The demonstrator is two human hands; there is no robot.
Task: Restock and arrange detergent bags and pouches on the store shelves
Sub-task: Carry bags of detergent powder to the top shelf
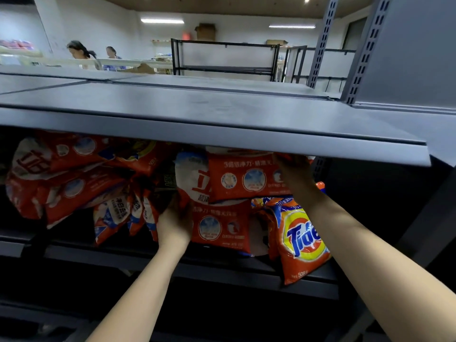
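Left grip (174,224) curled against the left edge of the lower red bag (219,225), fingers tucked behind it, back of the hand toward the camera. Just left of that grip, a bunch of narrow red, white and blue pouches (116,215), standing tilted, their bottoms at the shelf lip. Lower red bag upright on the shelf (222,265), face forward: red ground, white characters across the top, a round pale-blue emblem in the middle, smaller white print beneath.

Right grip (292,169) higher up, at the top right corner of the upper red bag (244,177); fingertips hidden under the edge of the top shelf (217,124), so cannot tell whether closed on the bag or only resting against it. Upper red bag directly above the lower one, same red with a row of round blue-white emblems and a white line of characters. Wedged at its left side, a white and red bag (191,176) with a large red character.

Below the right grip, beside its forearm, a Tide bag (302,240): orange, with a yellow and orange bullseye and blue lettering, leaning out so its bottom overhangs the shelf lip.

Far to the left of both grips, a slumped heap of red bags (61,176), creased and lying askew.

Beyond the top shelf, two people (81,53) and a black rack (224,58), well away.
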